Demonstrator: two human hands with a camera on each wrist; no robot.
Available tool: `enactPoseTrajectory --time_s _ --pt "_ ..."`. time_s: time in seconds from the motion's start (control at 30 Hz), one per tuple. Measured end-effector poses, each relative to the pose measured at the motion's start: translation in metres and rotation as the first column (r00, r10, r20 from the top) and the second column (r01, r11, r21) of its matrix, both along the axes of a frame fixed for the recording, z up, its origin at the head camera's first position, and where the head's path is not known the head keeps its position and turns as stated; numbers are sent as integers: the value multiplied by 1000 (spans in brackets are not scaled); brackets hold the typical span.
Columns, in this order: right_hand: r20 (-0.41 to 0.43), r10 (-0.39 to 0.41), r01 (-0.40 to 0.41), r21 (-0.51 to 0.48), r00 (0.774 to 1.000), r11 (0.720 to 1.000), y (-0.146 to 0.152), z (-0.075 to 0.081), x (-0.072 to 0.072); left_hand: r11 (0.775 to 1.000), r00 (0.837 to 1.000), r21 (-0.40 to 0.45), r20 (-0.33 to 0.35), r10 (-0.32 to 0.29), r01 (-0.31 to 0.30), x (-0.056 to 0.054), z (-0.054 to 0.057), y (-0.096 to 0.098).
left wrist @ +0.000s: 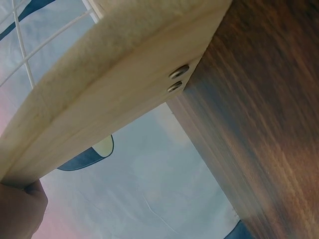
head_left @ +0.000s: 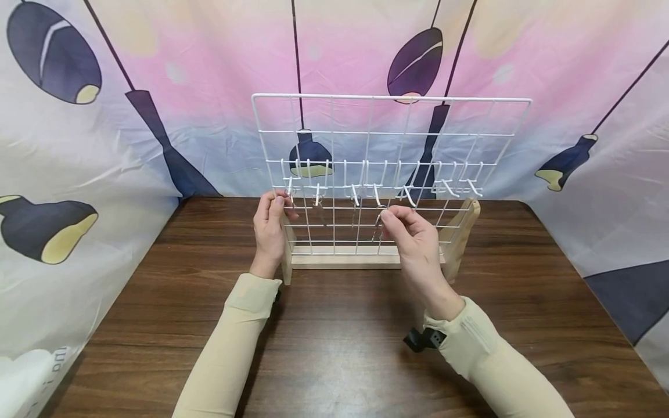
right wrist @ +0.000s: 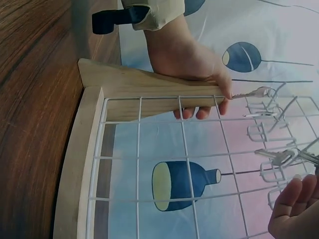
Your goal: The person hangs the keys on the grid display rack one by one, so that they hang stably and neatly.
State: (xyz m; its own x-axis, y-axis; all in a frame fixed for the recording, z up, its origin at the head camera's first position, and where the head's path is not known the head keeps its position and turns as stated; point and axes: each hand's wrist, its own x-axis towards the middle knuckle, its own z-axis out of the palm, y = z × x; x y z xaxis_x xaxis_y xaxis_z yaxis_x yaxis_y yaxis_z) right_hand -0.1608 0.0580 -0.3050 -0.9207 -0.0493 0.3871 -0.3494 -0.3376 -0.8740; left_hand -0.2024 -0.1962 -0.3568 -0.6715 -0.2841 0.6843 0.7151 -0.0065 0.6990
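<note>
A white wire grid rack (head_left: 392, 133) on a wooden stand carries a row of white hooks. My left hand (head_left: 269, 223) grips the stand's left wooden post (left wrist: 114, 84), fingers wrapped around it in the right wrist view. With thumb and fingertips my right hand (head_left: 415, 238) pinches a key ring (head_left: 382, 207) right at the tip of a middle hook (head_left: 377, 196); its keys (head_left: 376, 228) dangle below. Other keys (right wrist: 264, 114) hang from hooks to the left of it, one key (right wrist: 256, 93) close to my left fingers.
The rack stands on a dark wooden table (head_left: 334, 337). Several hooks (head_left: 446, 187) to the right of my right hand carry no keys. A printed curtain (head_left: 198, 116) hangs behind and at the sides. Something white with lettering (head_left: 31, 377) sits at the lower left.
</note>
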Motion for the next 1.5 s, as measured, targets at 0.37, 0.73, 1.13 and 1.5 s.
enactPoseTrajectory --time_s 0.37,0.73,1.13,1.5 --pt "16 -17 17 -16 1000 1000 -5 3 -3 1000 1000 5 -2 -5 5 0 0 0" --pt "62 -20 21 -11 998 1000 -3 0 -6 1000 1000 -6 -6 3 -3 1 0 0" --pt "85 -62 60 31 994 998 4 -3 -10 1000 1000 10 -6 -2 2 1 0 0" --pt "96 -64 57 77 993 995 30 -7 -8 1000 1000 23 11 6 -6 3 4 1"
